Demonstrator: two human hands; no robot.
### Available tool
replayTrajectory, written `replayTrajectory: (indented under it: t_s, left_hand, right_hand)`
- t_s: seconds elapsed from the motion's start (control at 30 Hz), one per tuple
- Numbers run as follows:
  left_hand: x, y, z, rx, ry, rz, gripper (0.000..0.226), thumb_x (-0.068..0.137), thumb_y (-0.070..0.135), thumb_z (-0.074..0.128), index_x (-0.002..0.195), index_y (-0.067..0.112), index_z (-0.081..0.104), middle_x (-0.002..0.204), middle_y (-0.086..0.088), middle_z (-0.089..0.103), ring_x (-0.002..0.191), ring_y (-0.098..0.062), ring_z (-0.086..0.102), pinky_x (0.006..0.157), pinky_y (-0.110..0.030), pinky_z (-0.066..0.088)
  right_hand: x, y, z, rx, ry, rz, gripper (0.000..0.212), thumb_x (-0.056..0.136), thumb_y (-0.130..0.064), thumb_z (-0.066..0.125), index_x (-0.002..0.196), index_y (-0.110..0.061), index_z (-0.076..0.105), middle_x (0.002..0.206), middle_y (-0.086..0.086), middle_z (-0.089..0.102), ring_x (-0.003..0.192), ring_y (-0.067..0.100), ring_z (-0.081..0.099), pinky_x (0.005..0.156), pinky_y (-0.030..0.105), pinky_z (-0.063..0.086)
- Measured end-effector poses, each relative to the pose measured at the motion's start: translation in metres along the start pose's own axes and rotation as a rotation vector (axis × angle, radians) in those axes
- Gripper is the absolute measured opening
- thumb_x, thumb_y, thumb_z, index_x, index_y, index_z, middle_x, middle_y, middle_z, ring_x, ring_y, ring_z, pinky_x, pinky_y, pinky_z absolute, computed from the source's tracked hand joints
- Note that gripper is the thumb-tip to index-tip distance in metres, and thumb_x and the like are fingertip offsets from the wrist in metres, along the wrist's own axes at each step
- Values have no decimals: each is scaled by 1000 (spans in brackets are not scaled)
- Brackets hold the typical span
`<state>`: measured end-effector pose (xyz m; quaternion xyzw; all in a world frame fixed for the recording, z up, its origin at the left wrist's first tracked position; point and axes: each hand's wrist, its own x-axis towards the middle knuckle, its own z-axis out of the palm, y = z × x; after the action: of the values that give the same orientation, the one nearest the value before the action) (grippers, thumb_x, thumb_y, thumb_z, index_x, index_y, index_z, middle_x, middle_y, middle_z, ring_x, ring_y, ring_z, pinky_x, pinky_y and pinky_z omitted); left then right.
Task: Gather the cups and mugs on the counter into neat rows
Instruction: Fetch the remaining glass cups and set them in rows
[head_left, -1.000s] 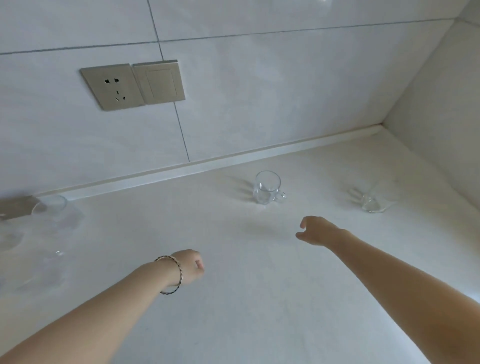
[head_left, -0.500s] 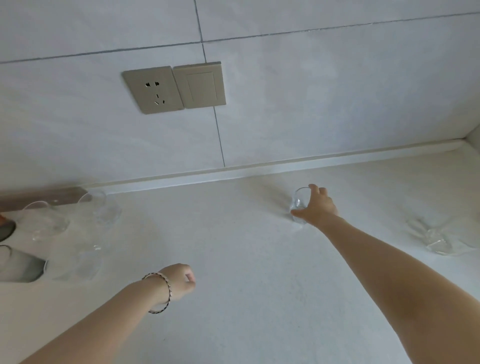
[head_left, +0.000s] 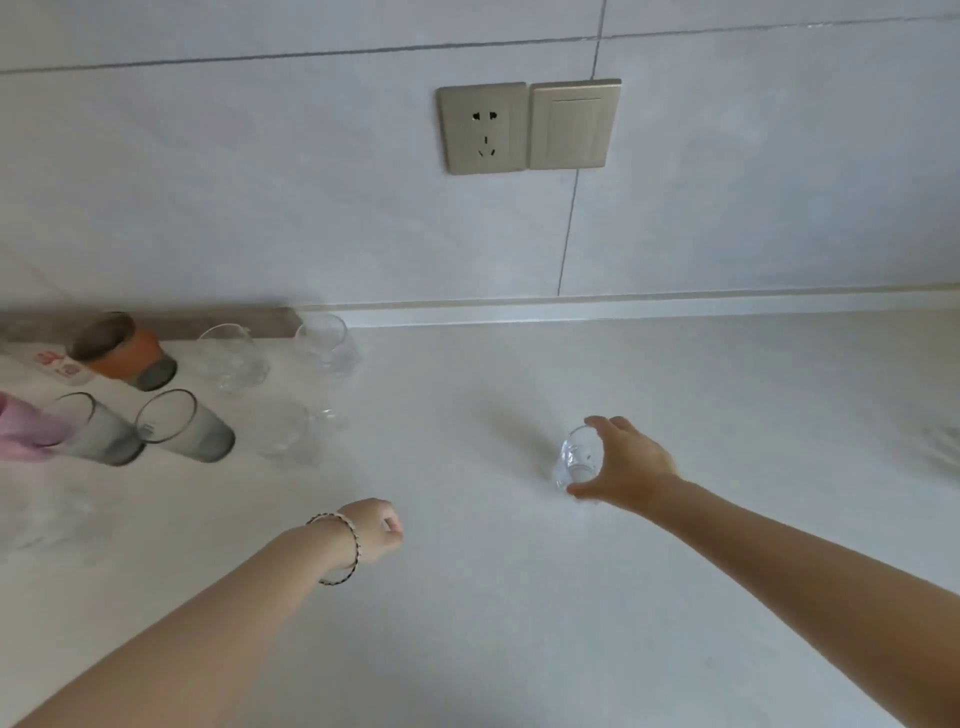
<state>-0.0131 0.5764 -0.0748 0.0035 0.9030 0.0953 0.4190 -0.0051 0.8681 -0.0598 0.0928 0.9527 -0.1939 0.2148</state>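
My right hand (head_left: 626, 462) grips a small clear glass mug (head_left: 577, 460) at mid-counter, thumb below and fingers over its far side. My left hand (head_left: 376, 527), with a bracelet on the wrist, hovers over the counter with curled fingers and holds nothing. At the left stand cups in two rows: an orange-and-grey cup (head_left: 122, 353), two clear glasses (head_left: 231, 356) (head_left: 327, 343) behind, two grey glass tumblers (head_left: 91, 428) (head_left: 184, 426) and a clear glass (head_left: 293, 434) in front. Another clear glass piece (head_left: 943, 447) lies at the right edge, blurred.
The white counter (head_left: 493, 597) meets a tiled wall with a socket and switch (head_left: 527, 127). A pink object (head_left: 21, 428) sits at the far left beside the tumblers. A small patterned white item (head_left: 57, 364) stands behind the orange cup.
My view has swung left, bringing the grouped cups into sight. My right hand has closed round the small glass mug and carried it toward me and leftward.
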Motion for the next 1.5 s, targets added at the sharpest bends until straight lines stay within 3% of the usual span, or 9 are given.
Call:
replayTrajectory:
  t_s: [0.3, 0.57, 0.7, 0.77, 0.83, 1.03, 1.23, 1.37, 1.5]
  left_hand:
    - [-40, -180, 1, -70, -27, -41, 31, 90, 20, 43, 115, 16, 60, 126, -3, 59, 99, -16, 53, 84, -20, 39]
    - [-75, -324, -14, -92, -5, -60, 32, 94, 21, 40, 122, 14, 55, 131, -4, 54, 120, -20, 53, 83, -18, 36]
    - [-79, -367, -19, -132, 5, -77, 23, 93, 21, 42, 110, 18, 57, 126, -4, 56, 98, -19, 54, 70, -18, 38]
    - [-81, -381, -19, -153, 17, -76, 11, 92, 21, 42, 96, 22, 52, 114, -3, 57, 89, -16, 49, 58, -16, 36]
    - [-82, -390, -16, -169, 23, -70, 11, 92, 21, 42, 96, 22, 53, 102, 1, 51, 88, -16, 48, 58, -17, 36]
    - [-82, -397, -6, -158, 6, -16, 6, 92, 22, 42, 90, 24, 47, 97, 3, 46, 87, -15, 45, 57, -16, 35]
    - [-74, -381, -5, -130, -5, 26, 7, 91, 23, 42, 88, 27, 47, 89, 7, 45, 87, -14, 46, 60, -16, 35]
    - [-61, -344, -12, -58, -20, 100, 8, 90, 23, 42, 87, 29, 47, 95, 6, 46, 89, -13, 46, 77, -18, 35]
    - [-47, -278, -15, 38, -37, 216, 5, 91, 25, 42, 91, 28, 46, 101, 5, 50, 94, -13, 49, 81, -18, 35]
  right_hand:
    - [-41, -180, 86, -105, -81, -143, 88, 69, -45, 73, 143, -26, 30, 138, -5, 44, 119, 18, 54, 91, 28, 44]
    - [-52, -339, 152, -114, -92, -191, 90, 68, -45, 74, 143, -23, 30, 137, 0, 44, 122, 21, 52, 96, 30, 43]
    - [-43, -400, 180, -57, -58, -145, 82, 69, -44, 74, 137, -18, 35, 131, 3, 45, 118, 23, 54, 92, 29, 44]
    - [-38, -423, 191, -47, -37, -122, 77, 70, -44, 74, 133, -16, 38, 129, 5, 46, 116, 25, 55, 90, 30, 45]
    - [-33, -439, 200, -49, -19, -114, 77, 70, -44, 74, 132, -16, 38, 128, 5, 46, 117, 26, 54, 92, 32, 46]
    - [-34, -448, 218, -64, -7, -79, 80, 74, -45, 72, 137, -15, 32, 131, 6, 44, 122, 26, 49, 95, 33, 44]
    - [-48, -421, 218, -56, -62, -100, 107, 77, -44, 71, 151, -13, 0, 145, 6, 33, 132, 24, 41, 102, 36, 41]
    - [-58, -373, 203, -102, -166, -44, 82, 82, -35, 67, 146, -14, 21, 140, 8, 40, 127, 26, 47, 100, 36, 42]
    - [-73, -297, 176, -74, -209, 47, 59, 89, -31, 56, 143, -21, 34, 143, 2, 40, 129, 21, 46, 101, 32, 40]
